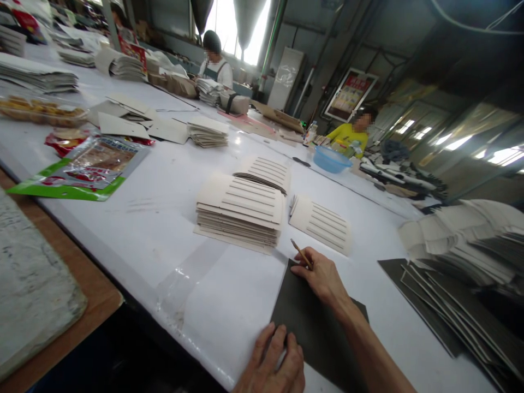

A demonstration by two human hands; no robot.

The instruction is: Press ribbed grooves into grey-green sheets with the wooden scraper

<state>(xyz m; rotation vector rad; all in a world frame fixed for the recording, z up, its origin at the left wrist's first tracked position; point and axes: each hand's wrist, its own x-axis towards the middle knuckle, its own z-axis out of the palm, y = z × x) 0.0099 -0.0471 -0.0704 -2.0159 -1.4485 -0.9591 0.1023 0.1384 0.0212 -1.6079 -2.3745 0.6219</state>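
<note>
Right hand (323, 273) pinches slim brown tool (302, 255) over far edge of dark sheet (317, 322) on white table (164, 229); left hand (275, 360) at sheet's near-left edge, its fingers slightly apart

Daylight enters through rear windows (256, 33), glare marks the white tabletop (164, 229), upper right dim, right edge stretched and blurred
</note>
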